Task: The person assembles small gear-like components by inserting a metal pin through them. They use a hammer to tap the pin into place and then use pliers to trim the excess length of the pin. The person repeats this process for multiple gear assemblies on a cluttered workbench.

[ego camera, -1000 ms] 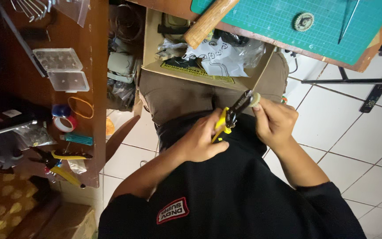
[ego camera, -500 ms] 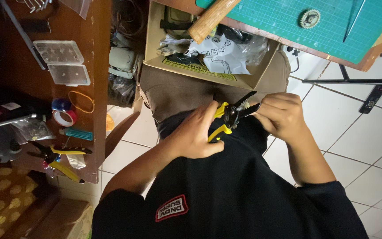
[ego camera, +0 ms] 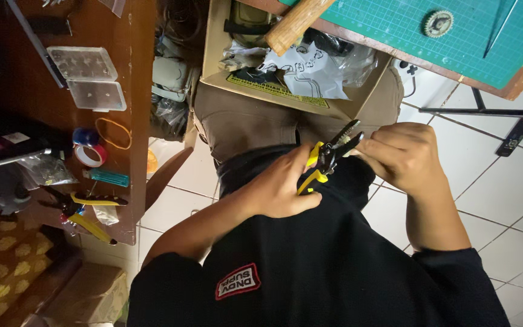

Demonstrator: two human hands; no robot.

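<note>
Pliers with yellow handles sit in the left hand, which is closed around the handles above the person's lap; the dark jaws point up and to the right, toward the right hand. Right hand fingers are curled and closed at the tip of the jaws, but what they pinch is hidden behind the fingers, so I cannot tell what it is. The handles are mostly covered by the left palm, only short yellow parts are seen.

A cardboard box rests on the knees, just beyond the hands, full of crumpled plastic and paper; its far side is cut off by the green cutting mat on the table above. A wooden handle lies across the near edge of this mat, and a small gear wheel lies on the mat near its far edge.

On the wooden shelf at the left there are two clear plastic cases, a tape roll, a rubber band and, near the front edge, a second yellow tool, partly in shadow
</note>
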